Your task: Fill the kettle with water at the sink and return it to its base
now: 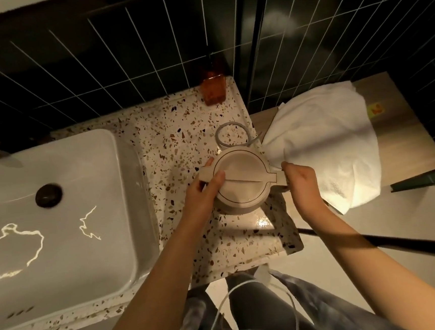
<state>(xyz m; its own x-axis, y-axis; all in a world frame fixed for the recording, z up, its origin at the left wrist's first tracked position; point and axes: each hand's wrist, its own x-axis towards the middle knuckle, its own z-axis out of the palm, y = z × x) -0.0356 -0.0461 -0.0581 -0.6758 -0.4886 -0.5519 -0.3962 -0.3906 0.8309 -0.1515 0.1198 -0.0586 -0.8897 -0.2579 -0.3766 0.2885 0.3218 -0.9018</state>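
A cream kettle [241,181] with its lid closed stands on the terrazzo counter [167,140], to the right of the white sink [54,179]. My left hand [206,194] rests on the kettle's left side, thumb on the lid near the spout. My right hand [300,181] grips the handle on its right side. Behind the kettle loops a grey power cord [220,135]. The base is hidden under the kettle, so I cannot tell whether the kettle sits on it.
A white towel [327,144] lies on a wooden surface [391,123] right of the kettle. An amber glass holder [213,90] stands at the counter's back by the dark tiled wall. The sink has a dark drain plug [48,195]. A black rod [391,241] crosses low right.
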